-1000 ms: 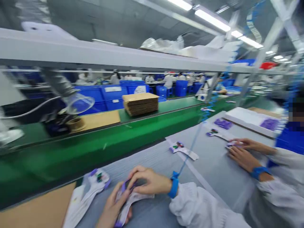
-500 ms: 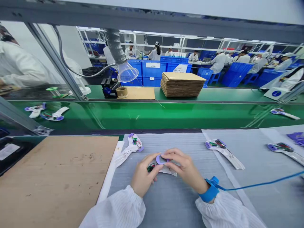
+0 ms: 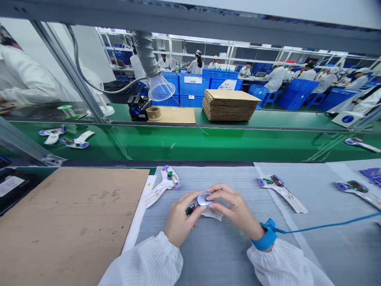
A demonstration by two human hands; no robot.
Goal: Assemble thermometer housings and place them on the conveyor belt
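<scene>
Two hands meet at lower centre: the left hand (image 3: 180, 216) closed round the white shell (image 3: 213, 213), the right hand (image 3: 232, 204) pinching the purple piece (image 3: 203, 200) over it. Steady, light fingertips seem best, clear of the green board (image 3: 189, 209).

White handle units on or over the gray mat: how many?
4: left unit, beyond the left hand; held unit, partly covered by that and the right hand; right unit, farther right; far-right unit, cut off at frame edge. More may be hidden.
</scene>
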